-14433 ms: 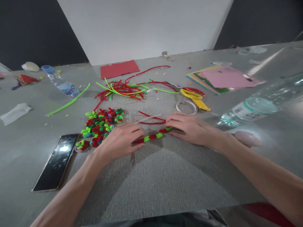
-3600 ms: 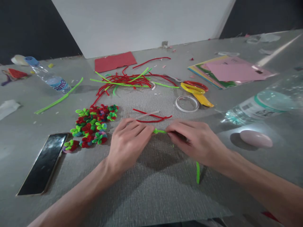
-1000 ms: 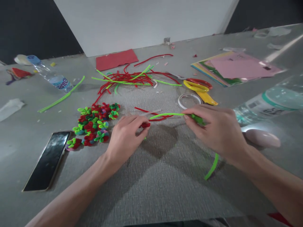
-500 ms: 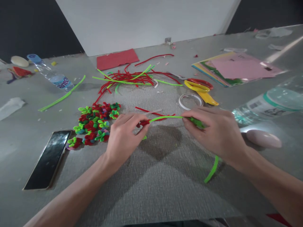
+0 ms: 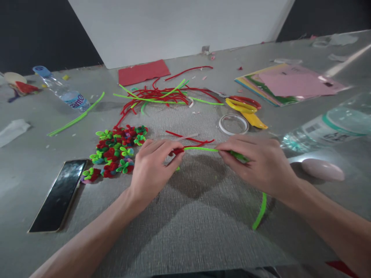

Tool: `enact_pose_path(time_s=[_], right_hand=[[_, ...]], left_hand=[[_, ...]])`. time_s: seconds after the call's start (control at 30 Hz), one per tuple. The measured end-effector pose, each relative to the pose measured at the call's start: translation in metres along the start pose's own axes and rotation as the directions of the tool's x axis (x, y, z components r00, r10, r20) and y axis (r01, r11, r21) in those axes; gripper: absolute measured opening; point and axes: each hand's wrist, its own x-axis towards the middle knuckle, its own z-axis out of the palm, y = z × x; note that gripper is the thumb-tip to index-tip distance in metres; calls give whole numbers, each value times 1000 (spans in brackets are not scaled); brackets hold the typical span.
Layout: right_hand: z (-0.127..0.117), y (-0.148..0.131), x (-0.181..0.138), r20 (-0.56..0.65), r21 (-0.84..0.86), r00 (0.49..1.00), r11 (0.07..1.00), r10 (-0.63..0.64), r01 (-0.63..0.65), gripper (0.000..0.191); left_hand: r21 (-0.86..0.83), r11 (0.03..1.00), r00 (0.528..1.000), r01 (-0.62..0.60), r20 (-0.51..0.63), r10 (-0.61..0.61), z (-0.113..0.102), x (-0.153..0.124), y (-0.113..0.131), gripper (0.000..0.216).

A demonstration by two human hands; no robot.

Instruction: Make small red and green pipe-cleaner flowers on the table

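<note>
Between my two hands a bright green pipe cleaner [image 5: 201, 149] is stretched nearly level above the table. My left hand [image 5: 155, 166] pinches its left end, together with a small red fuzzy piece [image 5: 176, 151] that is partly hidden by the fingers. Closed on the other end is my right hand [image 5: 257, 164]; a bunched green part [image 5: 239, 156] shows under its fingers. A longer green length [image 5: 261, 211] hangs or lies below that hand; whether it belongs to the same pipe cleaner is hidden. Red pipe cleaners [image 5: 185, 136] lie just beyond the hands.
Left of my left hand is a cluster of pipe-cleaner flowers [image 5: 111, 154], with a phone [image 5: 59, 195] nearby. Farther back lie a pipe-cleaner pile [image 5: 156, 95], scissors [image 5: 240, 105] and a tape roll [image 5: 220, 124]. Bottles [image 5: 68, 96] flank the workspace; a computer mouse [image 5: 323, 169] sits right.
My right hand has shifted slightly left, and the visible green span is shorter and flatter. The green length below it has moved a little. My left hand has barely moved.
</note>
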Motion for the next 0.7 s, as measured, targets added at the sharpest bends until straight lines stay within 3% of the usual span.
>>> enact_pose_path(time_s=[0.37,0.53,0.7], right_hand=[[2,-3,0,80,82,996,996,-32,26,17],[6,-12,-2,113,168,992,985,-58,38,18],[12,-17,-4,103,143,992,988,-69,54,20]], left_hand=[[-70,986,987,-153,26,155,2,-3,2,6],[-82,974,973,-210,79,217,3,-3,5,3],[-65,972,962,-225,141,232,5,-3,5,5]])
